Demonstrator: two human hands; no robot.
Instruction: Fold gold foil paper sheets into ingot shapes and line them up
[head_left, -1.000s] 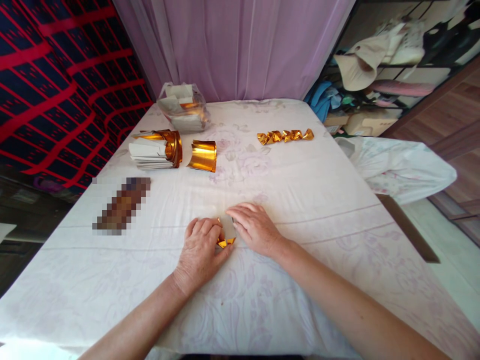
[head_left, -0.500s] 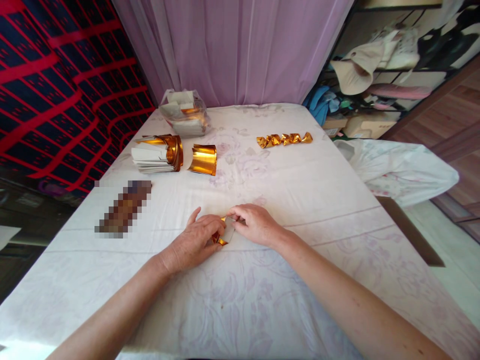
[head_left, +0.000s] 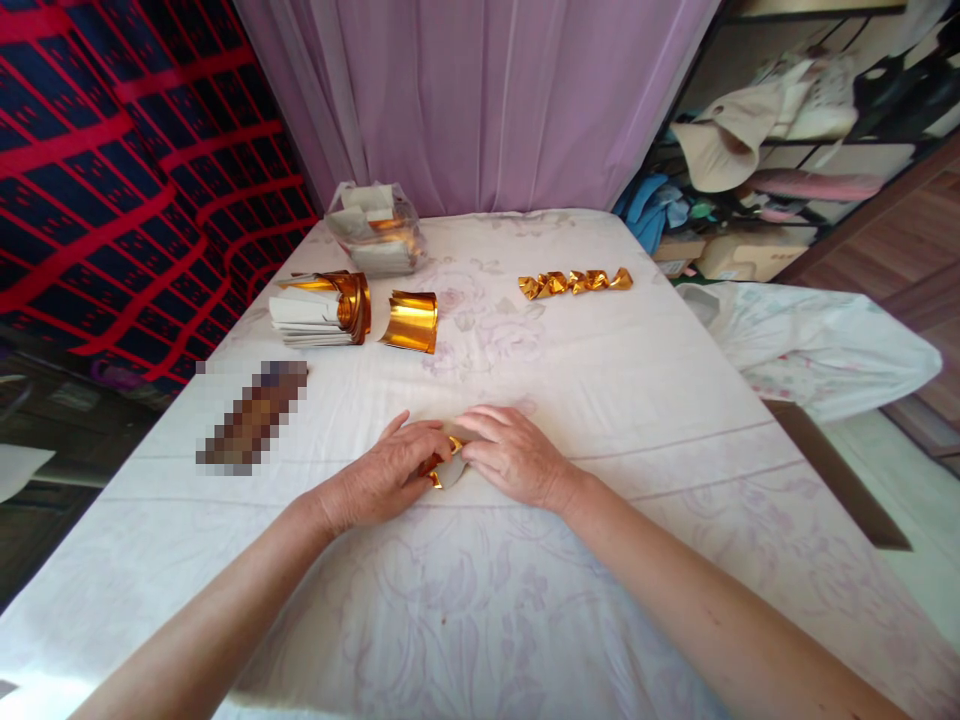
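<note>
A small sheet of gold foil paper (head_left: pixel 448 473), partly folded with its pale back showing, lies between my hands on the cloth-covered table (head_left: pixel 660 400). My left hand (head_left: pixel 386 470) is closed over the paper's left side, its thumb low and its fingers curled on top. On the right edge, my right hand (head_left: pixel 519 460) holds the paper with its fingers close together; its fingertips partly hide the fold. Farther back lies a row of folded gold foil pieces (head_left: pixel 575 283).
Back left stand a stack of gold foil sheets (head_left: pixel 315 315), a smaller curved gold stack (head_left: pixel 412 322) and a clear bag of paper (head_left: pixel 375 230). A pixelated item (head_left: pixel 253 418) lies at left. Shelves with a cap (head_left: pixel 721 140) and a white bag (head_left: pixel 832 340) are at right.
My right hand's fingers have gone from a pinch at the paper's upper edge to a flatter hold across its right side. Less of the paper shows. The view has shifted slightly.
</note>
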